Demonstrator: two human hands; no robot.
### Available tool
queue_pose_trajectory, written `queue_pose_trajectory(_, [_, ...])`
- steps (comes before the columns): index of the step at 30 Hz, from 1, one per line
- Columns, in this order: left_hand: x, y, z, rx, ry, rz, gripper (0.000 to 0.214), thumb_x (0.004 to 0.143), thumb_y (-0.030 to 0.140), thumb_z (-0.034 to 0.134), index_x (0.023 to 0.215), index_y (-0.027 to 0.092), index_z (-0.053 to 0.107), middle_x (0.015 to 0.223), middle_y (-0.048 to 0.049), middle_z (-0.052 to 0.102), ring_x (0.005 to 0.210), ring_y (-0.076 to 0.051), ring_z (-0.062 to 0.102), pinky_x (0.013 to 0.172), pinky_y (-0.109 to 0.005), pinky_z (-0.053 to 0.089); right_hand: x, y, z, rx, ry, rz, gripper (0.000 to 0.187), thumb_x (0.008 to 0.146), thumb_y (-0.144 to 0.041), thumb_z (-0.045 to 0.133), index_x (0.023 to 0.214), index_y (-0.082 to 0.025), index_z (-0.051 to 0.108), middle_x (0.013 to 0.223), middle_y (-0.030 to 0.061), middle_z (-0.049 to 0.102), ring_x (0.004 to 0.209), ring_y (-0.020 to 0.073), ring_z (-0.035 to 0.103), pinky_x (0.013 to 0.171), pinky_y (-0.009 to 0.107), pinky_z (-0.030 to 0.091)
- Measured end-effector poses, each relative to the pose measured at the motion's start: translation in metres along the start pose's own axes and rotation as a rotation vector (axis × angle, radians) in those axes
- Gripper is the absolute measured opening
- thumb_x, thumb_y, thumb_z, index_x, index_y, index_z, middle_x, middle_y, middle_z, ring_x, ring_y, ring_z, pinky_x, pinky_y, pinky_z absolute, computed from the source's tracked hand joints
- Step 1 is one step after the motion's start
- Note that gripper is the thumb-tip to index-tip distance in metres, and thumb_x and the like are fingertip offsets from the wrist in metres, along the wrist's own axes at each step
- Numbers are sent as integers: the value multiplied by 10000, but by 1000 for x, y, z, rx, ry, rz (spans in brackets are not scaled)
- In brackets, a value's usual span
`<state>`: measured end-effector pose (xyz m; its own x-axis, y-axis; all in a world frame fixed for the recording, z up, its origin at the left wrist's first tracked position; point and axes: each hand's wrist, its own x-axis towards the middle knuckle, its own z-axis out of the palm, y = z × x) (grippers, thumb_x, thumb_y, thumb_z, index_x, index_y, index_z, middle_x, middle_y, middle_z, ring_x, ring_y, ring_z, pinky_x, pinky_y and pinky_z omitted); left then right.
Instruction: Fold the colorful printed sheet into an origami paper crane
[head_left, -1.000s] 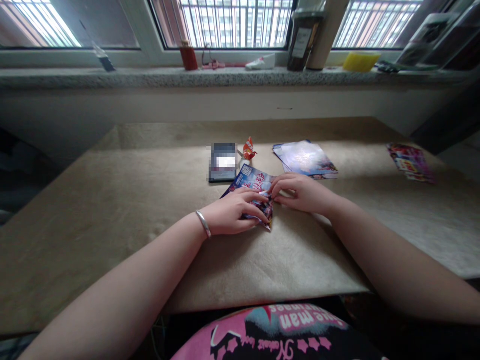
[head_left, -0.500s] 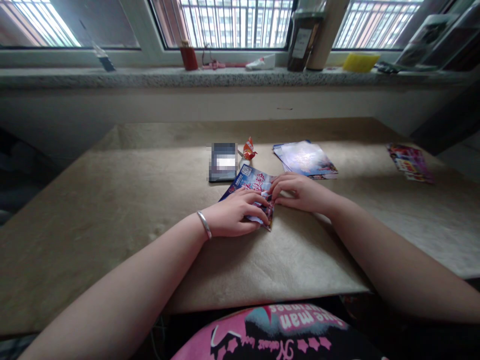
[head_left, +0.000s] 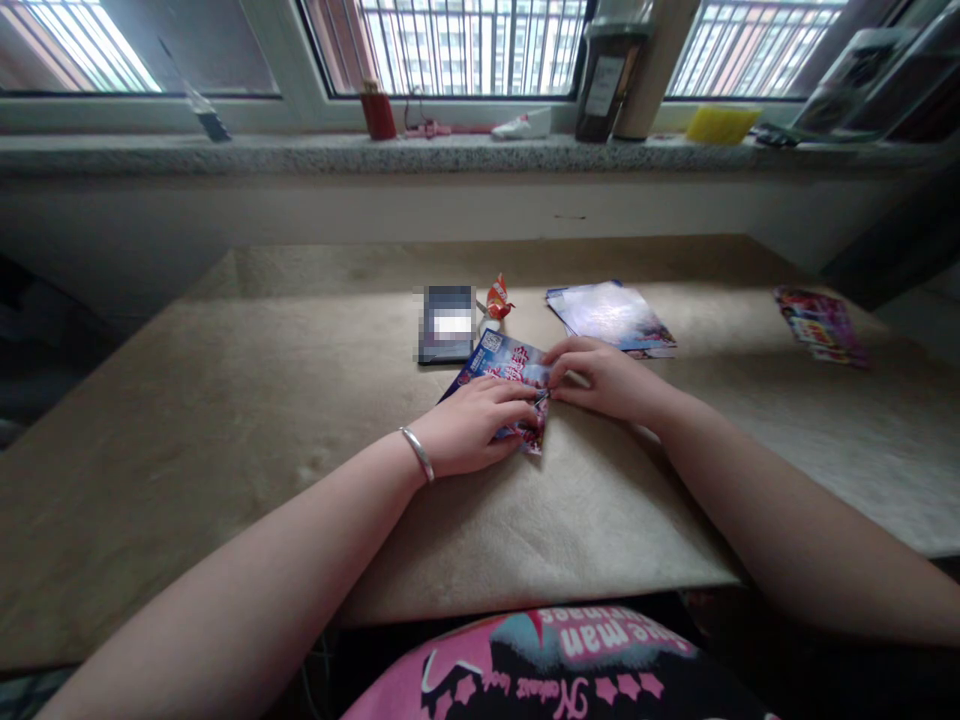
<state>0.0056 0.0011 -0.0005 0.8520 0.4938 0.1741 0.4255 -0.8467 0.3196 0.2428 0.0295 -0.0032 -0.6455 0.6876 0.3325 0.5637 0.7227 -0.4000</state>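
Observation:
A blue and pink printed leaflet [head_left: 514, 358] lies at an angle on the table in front of me, a square code in its upper left corner. My left hand [head_left: 476, 425], with a silver bangle at the wrist, rests across the leaflet's lower part, fingers stretched out and slightly apart. At the leaflet's right edge, my right hand [head_left: 592, 375] has its thumb and fingertips closed on the paper. Part of the edge appears creased between the two hands. The paper under my left palm is hidden.
Behind the leaflet are a blurred dark flat device [head_left: 448, 345] and an orange-red wrapped sweet [head_left: 498, 298]. A stack of leaflets [head_left: 615, 315] lies beyond my right hand, and colourful folded papers [head_left: 821, 325] at the far right. Several items line the windowsill [head_left: 300, 158].
My left hand has shifted slightly to the right and up over the leaflet. My right fingertips have moved a little along its right edge. The other things stay put.

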Motion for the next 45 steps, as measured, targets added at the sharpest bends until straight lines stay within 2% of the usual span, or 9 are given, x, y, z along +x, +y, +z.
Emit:
queue_pose_trajectory(18, [1, 3, 1, 65, -8, -22, 299, 833, 260, 496, 1114, 206, 582, 1344, -51, 496, 1214, -231, 443, 1053, -392, 326, 3, -8, 2, 107, 0, 48, 62, 817, -203, 547, 796, -201, 606, 960, 55, 636, 910, 170, 585, 843, 337, 472])
queue_pose_trajectory(25, [1, 1, 0, 44, -23, -37, 288, 837, 283, 503, 1104, 226, 591, 1348, -22, 492, 1264, -246, 372, 1082, -419, 287, 3, -7, 6, 25, 108, 110, 89, 813, -247, 555, 784, -202, 625, 1139, 94, 554, 1061, 199, 543, 940, 385, 431])
queue_pose_trajectory(28, [0, 1, 0, 38, -32, -75, 286, 844, 311, 500, 1111, 261, 589, 1353, 16, 490, 1299, -276, 316, 1094, -486, 236, 2, -5, 6, 5, 148, 178, 86, 802, -249, 560, 781, -201, 628, 1177, 99, 547, 1063, 212, 541, 909, 390, 442])
queue_pose_trajectory(31, [-1, 2, 0, 33, -50, -120, 300, 833, 323, 517, 1126, 298, 571, 1370, 43, 470, 1314, -299, 288, 1091, -567, 167, 3, -4, 5, 21, 137, 225, 89, 800, -237, 549, 775, -198, 625, 1056, 80, 621, 936, 197, 581, 827, 361, 462])
queue_pose_trajectory(35, [0, 4, -2, 18, -69, -141, 309, 815, 326, 541, 1122, 294, 558, 1386, 30, 452, 1317, -289, 292, 1093, -579, 138, 4, -5, 2, -35, 115, 305, 86, 782, -249, 569, 785, -195, 637, 824, 50, 657, 808, 194, 585, 756, 335, 447])
queue_pose_trajectory(40, [0, 4, -2, 12, -62, -145, 326, 819, 354, 539, 1136, 278, 544, 1394, -5, 434, 1321, -270, 298, 1106, -552, 138, 3, -6, 2, -3, 129, 443, 130, 765, -310, 589, 779, -195, 647, 802, 43, 663, 746, 186, 583, 682, 308, 434])
queue_pose_trajectory(45, [0, 3, 1, 18, -33, -195, 463, 806, 409, 549, 1228, 225, 498, 1436, -82, 357, 1352, -283, 243, 1117, -510, 174, 3, -4, 4, 77, 172, 449, 139, 760, -331, 596, 780, -201, 641, 764, 22, 666, 702, 174, 584, 661, 307, 443])
